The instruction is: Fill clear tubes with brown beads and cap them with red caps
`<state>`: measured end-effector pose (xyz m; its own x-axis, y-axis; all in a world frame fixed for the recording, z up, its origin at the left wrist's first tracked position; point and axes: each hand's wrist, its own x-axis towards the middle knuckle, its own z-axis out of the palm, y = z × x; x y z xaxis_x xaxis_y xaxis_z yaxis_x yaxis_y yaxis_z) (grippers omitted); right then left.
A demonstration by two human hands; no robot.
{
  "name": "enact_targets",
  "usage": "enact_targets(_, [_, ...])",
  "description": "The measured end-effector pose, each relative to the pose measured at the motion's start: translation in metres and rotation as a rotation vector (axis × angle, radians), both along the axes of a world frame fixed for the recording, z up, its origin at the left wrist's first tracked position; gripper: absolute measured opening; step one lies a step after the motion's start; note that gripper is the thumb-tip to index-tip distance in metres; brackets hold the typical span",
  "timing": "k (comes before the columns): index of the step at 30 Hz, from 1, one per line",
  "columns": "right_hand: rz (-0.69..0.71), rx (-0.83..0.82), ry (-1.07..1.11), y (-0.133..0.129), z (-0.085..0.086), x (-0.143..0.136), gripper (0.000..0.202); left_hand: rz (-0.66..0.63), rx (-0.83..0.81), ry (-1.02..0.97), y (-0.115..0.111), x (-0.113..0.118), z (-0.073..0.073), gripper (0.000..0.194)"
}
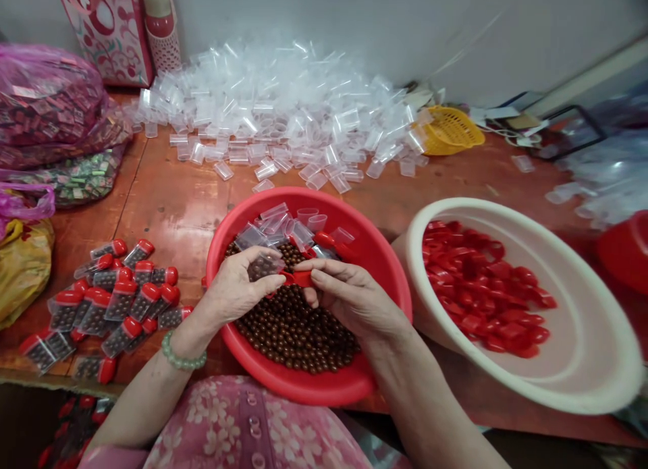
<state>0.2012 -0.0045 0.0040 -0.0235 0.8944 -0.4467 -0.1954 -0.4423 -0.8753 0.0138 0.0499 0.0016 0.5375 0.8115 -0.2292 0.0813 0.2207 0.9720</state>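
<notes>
My left hand (235,283) is closed round a clear plastic container (263,265) with brown balls inside, held on its side over the red basin (395,287). Pinched in the fingers of my right hand (354,290) is a red cap (302,279), right at the container's mouth. Whether the cap is seated on it I cannot tell. Below both hands the basin holds many small brown balls (298,341). Several clear containers (276,219) lie on the balls at the far side, with a few red pieces (324,239) among them.
Filled, red-capped containers (121,297) lie on the table at left. A white basin (582,388) with red caps (486,287) stands at right. Along the wall spreads a heap of clear containers (293,111), beside a yellow basket (450,131). Stuffed plastic bags (50,111) sit at far left.
</notes>
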Motion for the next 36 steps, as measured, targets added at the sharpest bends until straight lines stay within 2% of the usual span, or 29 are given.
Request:
enact_targets(5, [-0.152, 0.101, -0.224, 0.001, -0.005, 0.0, 0.034, -0.06, -0.052, 0.0, 0.0, 0.0, -0.001, 0.027])
enact_targets(7, [-0.195, 0.208, -0.408, 0.0, -0.006, -0.004, 0.026, -0.07, -0.073, -0.039, 0.001, 0.0, -0.002, 0.027])
enact_targets(9, [-0.214, 0.385, -0.665, -0.001, -0.005, -0.01, 0.016, -0.063, -0.079, -0.05, 0.001, 0.0, -0.002, 0.029])
enact_targets(12, [-0.186, 0.629, -1.004, -0.001, -0.007, -0.018, 0.012, -0.072, -0.134, -0.059, 0.002, 0.001, -0.001, 0.029])
enact_targets(16, [-0.103, 0.744, -1.146, -0.001, -0.01, -0.026, 0.021, -0.044, -0.19, -0.121, 0.003, 0.001, -0.003, 0.027])
enact_targets(21, [0.027, 0.794, -1.1, 0.0, -0.009, -0.026, 0.029, 0.004, -0.181, -0.209, 0.003, 0.0, -0.005, 0.028])
enact_targets(26, [-0.002, 0.773, -1.025, 0.001, -0.01, -0.02, 0.02, -0.039, -0.189, -0.174, 0.004, -0.001, -0.006, 0.028])
enact_targets(28, [-0.002, 0.698, -0.956, 0.002, -0.009, -0.018, 0.017, -0.073, -0.224, -0.166, 0.004, -0.002, -0.005, 0.027])
enact_targets(30, [-0.044, 0.557, -0.838, 0.002, -0.008, -0.015, 0.016, -0.076, -0.295, -0.203, 0.004, -0.002, -0.004, 0.025])
enact_targets(33, [-0.174, 0.298, -0.501, 0.001, -0.006, -0.01, 0.02, -0.05, -0.411, -0.294, 0.004, -0.003, -0.002, 0.026])
enact_targets(36, [-0.214, 0.19, -0.193, 0.001, -0.006, -0.01, 0.025, -0.012, -0.429, -0.335, 0.004, -0.002, -0.001, 0.029])
